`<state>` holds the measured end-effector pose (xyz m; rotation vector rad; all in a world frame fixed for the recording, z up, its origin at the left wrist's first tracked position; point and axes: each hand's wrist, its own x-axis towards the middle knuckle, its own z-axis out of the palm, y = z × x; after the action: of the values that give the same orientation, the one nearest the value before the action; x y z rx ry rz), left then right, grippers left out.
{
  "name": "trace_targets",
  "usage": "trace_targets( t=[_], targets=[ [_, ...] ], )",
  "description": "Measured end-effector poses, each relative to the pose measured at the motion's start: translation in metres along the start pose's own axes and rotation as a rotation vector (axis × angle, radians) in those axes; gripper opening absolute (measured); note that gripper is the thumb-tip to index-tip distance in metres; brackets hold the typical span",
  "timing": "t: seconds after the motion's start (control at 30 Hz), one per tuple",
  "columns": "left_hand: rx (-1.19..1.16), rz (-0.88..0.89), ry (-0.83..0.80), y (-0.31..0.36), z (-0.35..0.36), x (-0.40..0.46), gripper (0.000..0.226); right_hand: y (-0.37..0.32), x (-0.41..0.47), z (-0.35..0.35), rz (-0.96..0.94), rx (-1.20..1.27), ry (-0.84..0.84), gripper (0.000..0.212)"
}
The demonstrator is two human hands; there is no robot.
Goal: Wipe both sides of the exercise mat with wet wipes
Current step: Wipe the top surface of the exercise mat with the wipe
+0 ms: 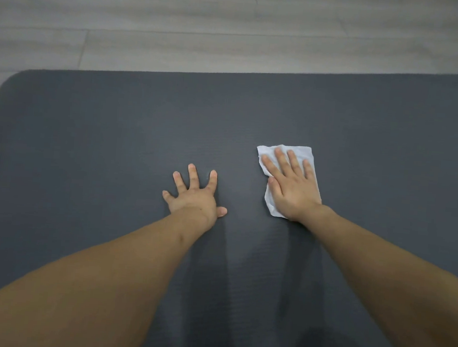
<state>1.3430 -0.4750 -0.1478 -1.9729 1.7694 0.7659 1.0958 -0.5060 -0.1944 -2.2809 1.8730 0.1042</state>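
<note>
The dark mat (113,149) is spread flat on the pale wood floor (153,14), its rounded corner at ten o'clock. A white wipe (268,201) is pressed flat onto it under the straight fingers of the right hand (290,184), at about one o'clock from the left hand (195,195), which is splayed and released on bare mat, gripping nothing. The step is best done with even palm pressure, overlapping strokes carried to the twelve o'clock edge, and the mat steadied throughout

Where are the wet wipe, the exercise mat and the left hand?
wet wipe (304,152): head view, its far right corner.
exercise mat (86,147): head view, bare surface at left.
left hand (196,198): head view, its back.
</note>
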Motion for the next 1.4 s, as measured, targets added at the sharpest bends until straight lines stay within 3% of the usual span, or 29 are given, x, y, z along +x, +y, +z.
trace_targets(
  t=[0.37, 0.63, 0.8, 0.93, 1.07, 1.3, 1.4],
  targets=[
    [-0.029, 0.070, 0.039, -0.012, 0.004, -0.006, 0.093, -0.044, -0.087, 0.011, 0.147, 0.052, -0.100, 0.057],
    [-0.029, 0.093, 0.113, -0.013, 0.008, -0.004, 0.091, -0.047, -0.091, 0.018, 0.170, 0.037, -0.012, 0.059],
    [-0.098, 0.241, 0.314, -0.053, 0.012, -0.018, 0.059, -0.066, -0.082, 0.017, 0.227, 0.042, -0.039, 0.059],
    [-0.054, 0.158, 0.436, -0.116, 0.022, -0.036, 0.048, -0.120, -0.066, 0.021, 0.084, 0.043, -0.020, 0.060],
    [-0.110, -0.030, 0.420, -0.185, 0.037, -0.057, 0.049, -0.195, -0.037, 0.026, -0.027, 0.016, -0.034, 0.066],
    [-0.151, -0.154, 0.414, -0.275, 0.057, -0.092, 0.051, -0.340, -0.024, 0.030, -0.483, -0.016, -0.104, 0.067],
    [-0.162, -0.170, 0.398, -0.283, 0.060, -0.099, 0.052, -0.350, -0.028, 0.034, -0.535, -0.053, -0.098, 0.065]
  ],
)
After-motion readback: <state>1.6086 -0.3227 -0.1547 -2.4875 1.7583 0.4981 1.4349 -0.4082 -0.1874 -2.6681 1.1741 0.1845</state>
